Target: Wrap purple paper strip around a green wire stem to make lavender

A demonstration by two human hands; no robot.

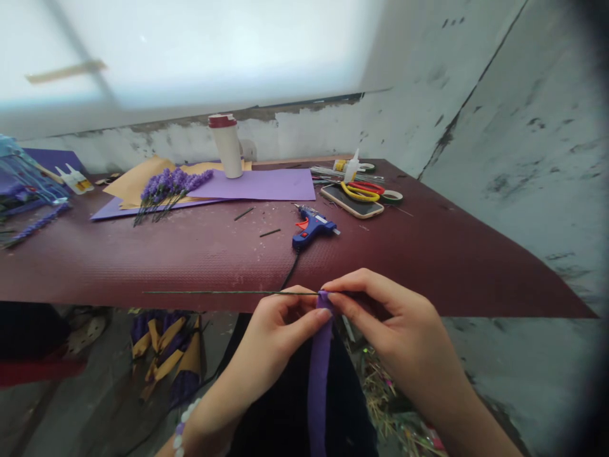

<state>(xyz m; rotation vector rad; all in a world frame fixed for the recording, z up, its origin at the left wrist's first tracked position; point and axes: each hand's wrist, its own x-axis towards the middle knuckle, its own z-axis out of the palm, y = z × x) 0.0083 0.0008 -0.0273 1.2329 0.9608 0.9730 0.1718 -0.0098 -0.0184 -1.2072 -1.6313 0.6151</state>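
In front of the table's near edge, my left hand pinches a purple paper strip close to its upper end. The strip hangs down over my lap. My right hand pinches the top of the same strip, where it meets a thin green wire stem. That stem runs level to the left, past my left hand, with its far end free. A blue hot glue gun lies on the table just beyond my hands, its cord running down toward me.
Purple sheets, lavender flower stems and a lidded paper cup occupy the table's back. At right are a phone, yellow-and-red scissors and a glue bottle. Wrapped bouquets stand below the table.
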